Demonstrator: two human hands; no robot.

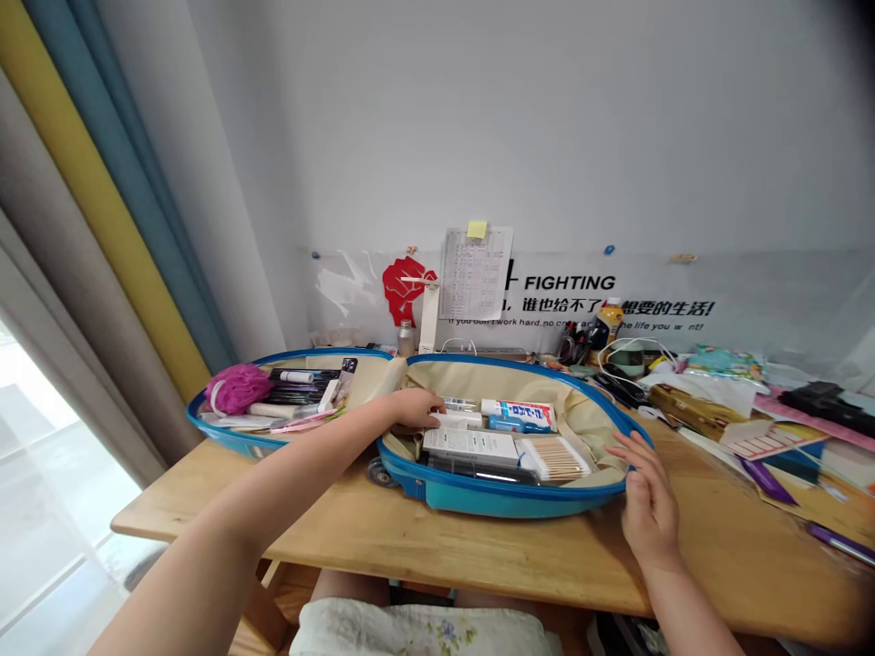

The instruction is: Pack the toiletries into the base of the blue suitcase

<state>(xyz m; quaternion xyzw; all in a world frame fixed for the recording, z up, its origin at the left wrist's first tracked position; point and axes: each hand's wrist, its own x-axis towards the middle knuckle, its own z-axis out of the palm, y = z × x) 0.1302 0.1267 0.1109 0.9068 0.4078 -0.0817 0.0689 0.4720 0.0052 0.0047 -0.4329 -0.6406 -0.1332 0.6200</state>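
A blue suitcase (526,503) lies unfolded on the wooden table, its two beige-lined halves side by side. Inside the right half, the fingers of my left hand (416,407) are closed at the end of a small white box (459,420). My right hand (649,501) holds the case's right rim, fingers over the edge and thumb outside. Around the white box lie a toothpaste box (530,413), a blue bottle (512,425), a larger white box (471,446), a pack of cotton swabs (557,458) and a dark flat item (478,468).
The left half holds a purple bath puff (239,389) and several dark packets (301,392). Papers, cables, a brown case (694,415) and an orange-labelled bottle (607,323) clutter the table's right and back. Curtains (123,182) hang at left; a wall stands behind.
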